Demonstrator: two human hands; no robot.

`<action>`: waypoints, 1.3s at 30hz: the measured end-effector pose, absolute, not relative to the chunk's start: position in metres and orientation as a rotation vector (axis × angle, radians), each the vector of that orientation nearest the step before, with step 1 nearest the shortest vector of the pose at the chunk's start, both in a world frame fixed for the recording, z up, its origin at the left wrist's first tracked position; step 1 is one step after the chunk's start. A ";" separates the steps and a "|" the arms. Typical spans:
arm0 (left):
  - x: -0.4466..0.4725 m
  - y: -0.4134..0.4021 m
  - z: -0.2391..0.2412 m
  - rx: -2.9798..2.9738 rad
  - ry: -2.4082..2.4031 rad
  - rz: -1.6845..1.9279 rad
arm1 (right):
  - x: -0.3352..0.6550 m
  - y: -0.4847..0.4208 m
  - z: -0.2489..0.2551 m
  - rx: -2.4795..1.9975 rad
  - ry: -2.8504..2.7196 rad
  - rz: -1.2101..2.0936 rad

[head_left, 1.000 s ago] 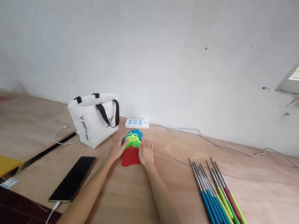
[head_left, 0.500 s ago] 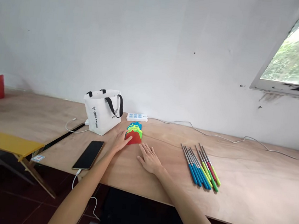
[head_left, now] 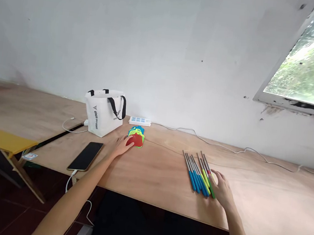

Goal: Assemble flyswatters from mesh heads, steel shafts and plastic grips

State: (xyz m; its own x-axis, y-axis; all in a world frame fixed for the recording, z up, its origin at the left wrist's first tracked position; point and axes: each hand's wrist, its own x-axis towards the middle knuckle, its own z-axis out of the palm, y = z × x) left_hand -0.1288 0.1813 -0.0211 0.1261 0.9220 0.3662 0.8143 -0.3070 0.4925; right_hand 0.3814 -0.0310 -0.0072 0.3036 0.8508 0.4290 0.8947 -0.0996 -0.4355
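My left hand [head_left: 121, 146] lies at the left side of a small stack of flat plastic pieces, its thumb apart from the fingers and touching the red piece [head_left: 136, 140] on top. Yellow-green pieces [head_left: 135, 133] and a blue piece [head_left: 136, 129] show behind it; they look like fly-swatter heads. To the right, my right hand [head_left: 222, 187] curls over the right side of a row of thin metal rods with coloured handles [head_left: 199, 183]. Its thumb and fingers close round a rod there, which they mostly hide. Blue, yellow-green and green handles show beside it.
A white tote bag [head_left: 104, 113] with black handles stands behind my left hand. Nearer lies a black phone [head_left: 85, 156] on a charging cable. A white power strip [head_left: 140, 121] sits by the wall, its cord [head_left: 213, 141] running right along the wooden table [head_left: 153, 173].
My right hand has moved right, from beside the plastic pieces to the rods, and curls over some handles. My left hand stays at the stack. The view has shifted slightly.
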 end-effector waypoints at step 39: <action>-0.044 0.176 0.004 2.833 1.513 0.722 | 0.274 -0.050 -0.029 -2.308 -1.619 -0.679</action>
